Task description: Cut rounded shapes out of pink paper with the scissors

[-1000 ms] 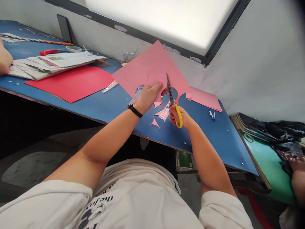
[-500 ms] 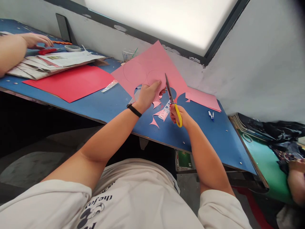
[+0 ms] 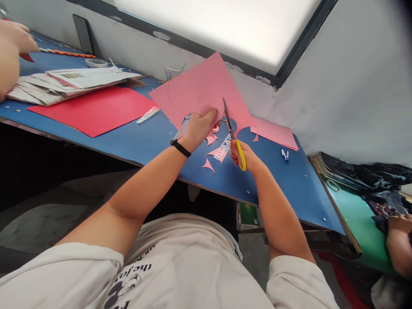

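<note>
On my feed, my left hand [image 3: 200,128] pinches the sheet [image 3: 222,79] near its notched edge; just right, my right hand [image 3: 243,153] grips the scissors [image 3: 232,131], pointing far and slightly left.

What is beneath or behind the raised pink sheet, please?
Below the pink sheet, pink scraps and a patterned strip lie on the blue table. A clear cup and more pink paper show partly behind it. Anything the sheet itself covers cannot be seen.
</note>
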`<state>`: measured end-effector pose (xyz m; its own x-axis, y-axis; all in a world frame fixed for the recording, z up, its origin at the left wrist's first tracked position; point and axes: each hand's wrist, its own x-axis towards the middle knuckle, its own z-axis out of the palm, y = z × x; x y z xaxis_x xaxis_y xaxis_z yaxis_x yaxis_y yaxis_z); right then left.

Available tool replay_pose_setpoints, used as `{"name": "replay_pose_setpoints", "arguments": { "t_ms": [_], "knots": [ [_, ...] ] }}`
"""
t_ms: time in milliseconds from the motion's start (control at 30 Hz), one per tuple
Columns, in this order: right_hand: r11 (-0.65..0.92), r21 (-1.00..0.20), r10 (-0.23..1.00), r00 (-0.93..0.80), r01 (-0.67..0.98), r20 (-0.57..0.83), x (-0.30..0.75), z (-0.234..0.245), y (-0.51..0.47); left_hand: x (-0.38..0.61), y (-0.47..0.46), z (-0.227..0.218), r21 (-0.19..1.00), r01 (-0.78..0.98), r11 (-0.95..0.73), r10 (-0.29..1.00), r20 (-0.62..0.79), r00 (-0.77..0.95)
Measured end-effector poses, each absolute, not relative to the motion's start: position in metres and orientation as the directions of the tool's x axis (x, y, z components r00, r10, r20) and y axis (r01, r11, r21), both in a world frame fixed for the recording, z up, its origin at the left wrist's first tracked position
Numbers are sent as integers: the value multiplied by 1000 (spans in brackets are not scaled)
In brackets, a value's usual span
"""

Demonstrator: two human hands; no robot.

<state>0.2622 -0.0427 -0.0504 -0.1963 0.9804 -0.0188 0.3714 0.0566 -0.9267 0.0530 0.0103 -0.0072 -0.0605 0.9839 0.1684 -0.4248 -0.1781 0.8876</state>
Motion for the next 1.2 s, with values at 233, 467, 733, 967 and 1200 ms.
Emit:
{"name": "replay_pose_setpoints", "arguments": {
  "t_ms": [233,467,733,967,1200],
  "knots": [
    [43,-916,985,-171,398,-28,260,-46,-45,53,1,1,889,-438,-136,991,131,-42],
    [27,-921,987,-156,389,-37,260,-53,-43,55,1,1,853,-506,-125,991,127,-32],
    [39,-922,988,-156,385,-23,256,-47,-46,55,10,-8,821,-566,-81,996,87,-16],
    [93,-923,981,-193,374,20,259,-48,-45,55,13,-12,834,-540,-110,994,101,-45],
    [58,-916,987,-163,396,-8,257,-46,-46,54,13,-14,869,-465,-168,985,164,-49]
  ]
}}
